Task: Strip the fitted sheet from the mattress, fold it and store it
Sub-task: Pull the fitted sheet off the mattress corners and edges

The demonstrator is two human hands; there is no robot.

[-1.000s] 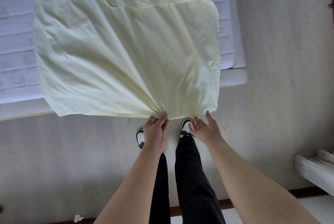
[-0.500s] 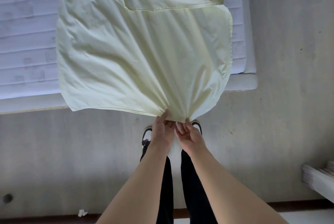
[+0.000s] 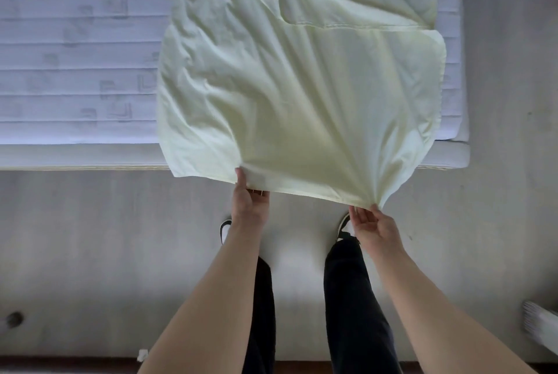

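Note:
A pale yellow fitted sheet (image 3: 302, 86), folded over on itself, lies across the right part of the bare white mattress (image 3: 75, 56) and hangs past its near edge. My left hand (image 3: 250, 201) holds the sheet's near hem, thumb on top and fingers beneath. My right hand (image 3: 373, 225) pinches the hem further right, where the cloth gathers into radiating pleats. The hem is stretched between the two hands. An upper layer of the sheet ends in a stitched edge (image 3: 347, 27) farther back.
Grey floor (image 3: 90, 252) runs in front of the bed. My legs in dark trousers and two black-and-white shoes (image 3: 344, 227) stand close to the bed edge. A white ribbed object (image 3: 540, 325) sits at the lower right; a small scrap (image 3: 142, 355) lies at the bottom.
My hands, together at one gathered point half a second ago, have moved apart along the hem. The left hand slid left, the right hand keeps the gathered point. The view shifted left.

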